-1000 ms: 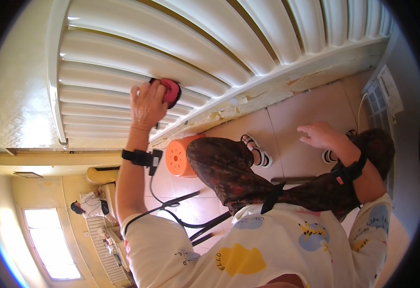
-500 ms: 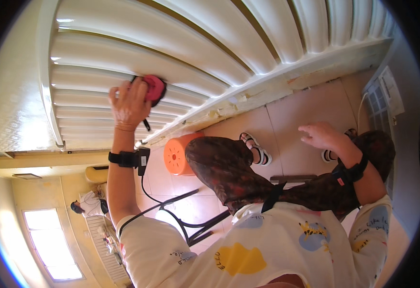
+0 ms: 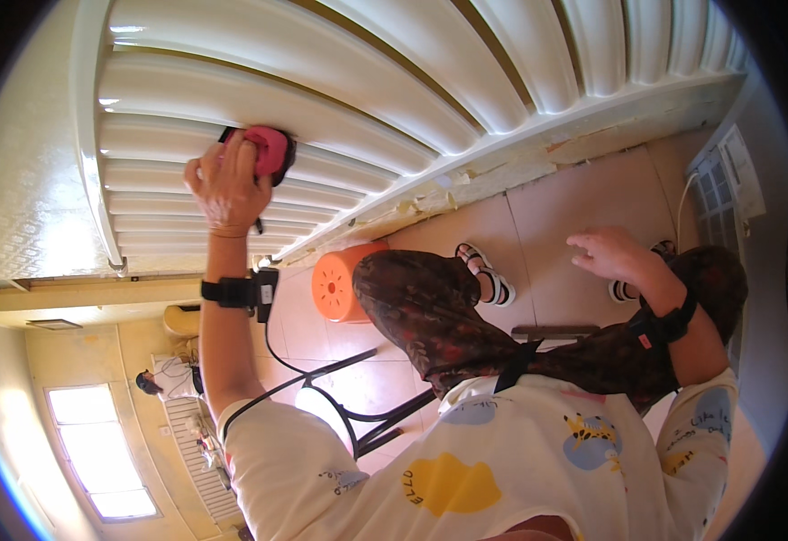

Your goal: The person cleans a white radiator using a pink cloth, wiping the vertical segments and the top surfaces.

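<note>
My left hand [image 3: 229, 191] is closed around a rounded pink pad with a black rim [image 3: 272, 155], pressed against the slats of a white ribbed panel [image 3: 349, 135] that looks like a radiator. A short dark piece sticks out below that hand; what it belongs to is hidden. Over the floor by my right knee hangs my right hand [image 3: 606, 251], its fingers loosely stretched and nothing in them. Each forearm wears a black strap; a box [image 3: 265, 294] on the left one has a black cable running from it.
An orange stool [image 3: 333, 287] stands beside my left knee, with dark metal legs [image 3: 349, 415] of some furniture nearby. At the right is a grey appliance [image 3: 777, 216] with a vent grille. A person [image 3: 173, 380] sits across the room near a bright window [image 3: 104, 451].
My left hand has slid a little up and to the left along the slats, with the pink pad in it. My right hand is nearly still.
</note>
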`<state>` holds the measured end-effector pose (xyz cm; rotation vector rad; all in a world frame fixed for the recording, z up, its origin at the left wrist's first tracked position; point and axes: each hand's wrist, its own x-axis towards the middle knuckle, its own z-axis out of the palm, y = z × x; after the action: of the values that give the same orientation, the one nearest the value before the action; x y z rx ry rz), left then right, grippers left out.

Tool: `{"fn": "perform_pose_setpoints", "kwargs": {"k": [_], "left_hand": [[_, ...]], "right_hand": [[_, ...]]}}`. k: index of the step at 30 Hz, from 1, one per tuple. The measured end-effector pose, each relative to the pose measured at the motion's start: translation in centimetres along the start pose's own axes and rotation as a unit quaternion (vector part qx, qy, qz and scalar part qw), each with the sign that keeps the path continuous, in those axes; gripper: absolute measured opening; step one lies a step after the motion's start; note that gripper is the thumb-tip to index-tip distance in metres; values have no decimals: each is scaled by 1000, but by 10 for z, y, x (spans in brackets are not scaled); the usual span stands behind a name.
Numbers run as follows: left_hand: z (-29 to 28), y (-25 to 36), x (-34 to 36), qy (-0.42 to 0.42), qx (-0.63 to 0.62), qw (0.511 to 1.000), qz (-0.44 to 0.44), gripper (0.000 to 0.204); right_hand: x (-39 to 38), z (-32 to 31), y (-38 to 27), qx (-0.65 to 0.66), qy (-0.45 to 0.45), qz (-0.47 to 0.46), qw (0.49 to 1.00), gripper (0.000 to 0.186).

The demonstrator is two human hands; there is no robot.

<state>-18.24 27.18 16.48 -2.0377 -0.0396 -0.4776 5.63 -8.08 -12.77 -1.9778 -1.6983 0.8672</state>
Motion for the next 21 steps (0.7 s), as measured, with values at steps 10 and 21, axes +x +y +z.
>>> {"fn": "perform_pose_setpoints", "kwargs": {"k": [10, 21], "left_hand": [[2, -2, -8, -43, -15, 999, 23, 28], [33, 80, -32, -41, -132, 989, -47, 27]], "right_hand": [[1, 2, 5, 9, 29, -9, 1000, 33], [5, 0, 1, -21, 31, -10, 999, 32]]}}
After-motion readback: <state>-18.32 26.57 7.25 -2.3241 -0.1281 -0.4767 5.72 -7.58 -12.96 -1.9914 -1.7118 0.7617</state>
